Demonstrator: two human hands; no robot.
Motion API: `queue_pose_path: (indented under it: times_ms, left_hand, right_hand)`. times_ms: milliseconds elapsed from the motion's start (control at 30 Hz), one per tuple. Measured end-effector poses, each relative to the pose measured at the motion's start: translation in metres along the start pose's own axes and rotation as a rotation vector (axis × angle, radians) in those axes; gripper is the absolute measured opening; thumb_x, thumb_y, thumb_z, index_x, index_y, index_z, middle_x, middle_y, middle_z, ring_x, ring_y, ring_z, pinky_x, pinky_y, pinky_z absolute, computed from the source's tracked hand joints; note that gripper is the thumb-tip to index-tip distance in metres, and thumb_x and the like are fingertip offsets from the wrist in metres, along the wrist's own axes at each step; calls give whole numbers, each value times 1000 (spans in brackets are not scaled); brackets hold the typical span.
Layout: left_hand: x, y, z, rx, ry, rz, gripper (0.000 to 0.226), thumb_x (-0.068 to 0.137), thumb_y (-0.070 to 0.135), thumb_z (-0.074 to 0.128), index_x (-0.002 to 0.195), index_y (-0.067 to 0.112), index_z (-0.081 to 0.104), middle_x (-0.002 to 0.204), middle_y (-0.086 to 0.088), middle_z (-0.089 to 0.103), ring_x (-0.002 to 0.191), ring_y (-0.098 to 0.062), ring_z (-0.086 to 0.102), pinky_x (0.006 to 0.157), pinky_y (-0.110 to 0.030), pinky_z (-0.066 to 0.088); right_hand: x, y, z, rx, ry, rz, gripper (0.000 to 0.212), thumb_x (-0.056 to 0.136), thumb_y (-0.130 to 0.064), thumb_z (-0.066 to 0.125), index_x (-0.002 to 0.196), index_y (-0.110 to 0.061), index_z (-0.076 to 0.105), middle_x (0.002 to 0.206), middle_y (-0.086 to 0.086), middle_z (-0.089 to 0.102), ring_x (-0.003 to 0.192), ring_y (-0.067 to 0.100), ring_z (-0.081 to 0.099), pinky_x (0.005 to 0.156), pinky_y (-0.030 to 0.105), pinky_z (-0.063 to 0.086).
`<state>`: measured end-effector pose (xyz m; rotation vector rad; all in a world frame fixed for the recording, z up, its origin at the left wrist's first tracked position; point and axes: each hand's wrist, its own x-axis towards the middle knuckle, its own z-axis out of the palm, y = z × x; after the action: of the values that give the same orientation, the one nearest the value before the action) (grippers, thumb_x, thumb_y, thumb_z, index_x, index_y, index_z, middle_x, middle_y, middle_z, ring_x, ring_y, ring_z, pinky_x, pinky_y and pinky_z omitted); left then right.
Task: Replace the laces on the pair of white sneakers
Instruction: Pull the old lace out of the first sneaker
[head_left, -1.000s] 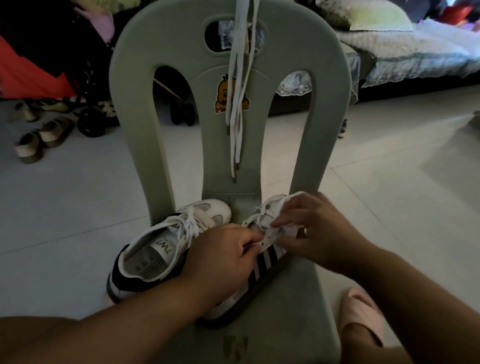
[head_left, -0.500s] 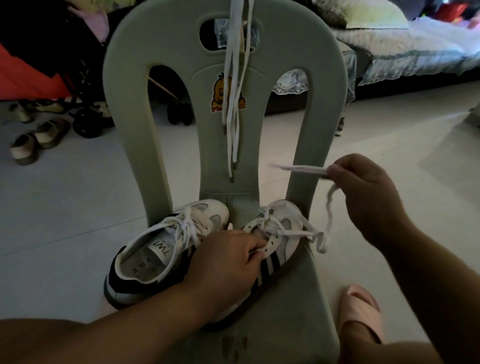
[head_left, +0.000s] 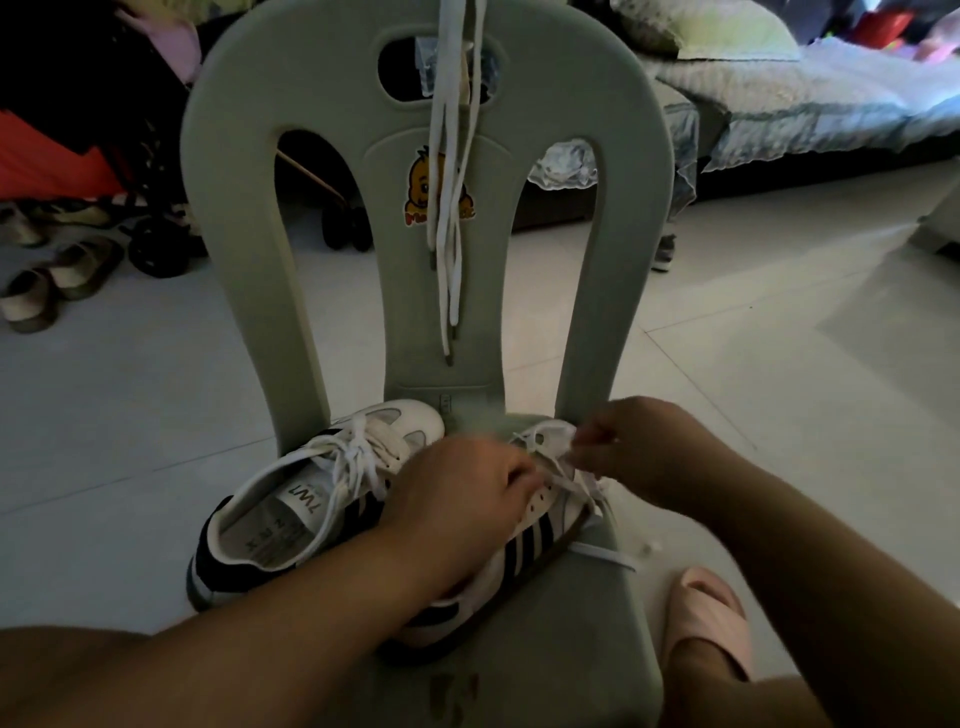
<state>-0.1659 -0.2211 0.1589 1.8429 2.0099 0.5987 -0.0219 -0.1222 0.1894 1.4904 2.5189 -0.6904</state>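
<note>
The left hand (head_left: 457, 504) lies on top of the near sneaker (head_left: 524, 551), fingers curled down over its eyelet row and gripping the upper. Just beyond and to its right, the right hand (head_left: 644, 447) is closed in a narrow pinch on the lace (head_left: 571, 483) near the toe, though blur hides the fingertips. A loose end of that lace trails over the chair (head_left: 587, 639) seat below the right hand. A pink slipper (head_left: 706, 618) sits on the floor nearer than the right hand. Left of the left hand, touching its wrist side, the second sneaker (head_left: 311, 499) stands fully laced. Beyond both hands, spare laces (head_left: 449, 218) hang down the chair back over a duck sticker (head_left: 421, 187).
</note>
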Motion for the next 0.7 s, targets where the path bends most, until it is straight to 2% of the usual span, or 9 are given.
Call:
queue_pose_path:
  times_ms: [67,133,200,267,367,433,500,600,700]
  left_hand:
    - [11,-9,-4,91,5,-22,24,96,39,46,105,31,66,91,9,58,83,-8,52,73,-27,45]
    - [19,-21,-3,210,-76,-80,24,92,35,50,107,26,66,99,0,60,88,-15,56,76,-32,49]
    - [23,-27,1,252,-178,-109,21,88,29,54,103,21,66,96,-3,63,86,-19,60,71,-32,49]
    - [23,-27,3,310,-227,-94,17,86,23,55,100,20,65,91,-2,62,84,-19,60,64,-29,42]
    - [26,-30,1,321,-203,-97,23,88,17,50,101,24,68,88,-2,63,77,-18,58,62,-29,43]
    - [26,-31,-1,300,-181,-104,25,88,17,48,102,24,68,91,-3,65,81,-18,60,68,-30,49]
    - [24,-28,-3,267,-132,-96,26,88,17,48,102,24,68,93,-1,67,83,-17,60,74,-32,52]
    - [19,-21,-12,185,-2,-74,27,88,18,46,104,24,68,97,0,66,87,-17,58,79,-35,50]
    - [16,-21,-24,106,133,-84,29,89,19,47,111,25,66,102,0,65,91,-17,58,81,-34,49]
  right_hand:
    - [9,-6,16,88,55,4,40,88,-44,60,122,-22,56,116,-2,59,100,12,53,78,21,44]
    - [18,-3,34,46,100,55,49,86,-48,61,126,-22,54,123,1,55,105,15,53,89,28,45]
    - [24,2,41,44,176,82,35,86,-43,62,115,-22,61,116,1,58,95,12,54,85,27,46]
    - [25,2,37,50,192,53,15,90,-34,60,96,-22,66,101,0,63,83,9,56,76,22,47]
    - [15,-4,18,201,126,-16,17,94,-29,55,78,-24,57,77,-5,60,67,4,54,57,14,36]
    - [1,-10,-6,409,89,-42,16,93,-25,57,77,-24,56,71,-6,61,60,1,57,53,13,36]
    - [-14,-12,-30,473,5,-97,10,90,-22,61,80,-22,61,66,-4,66,56,-1,61,54,13,41]
    - [-34,-8,-51,467,-188,-129,4,86,-19,64,83,-19,66,66,-6,70,56,4,64,54,16,47]
    - [-44,-6,-50,401,-407,-126,8,90,-23,59,89,-22,67,78,-5,73,63,8,68,55,15,48]
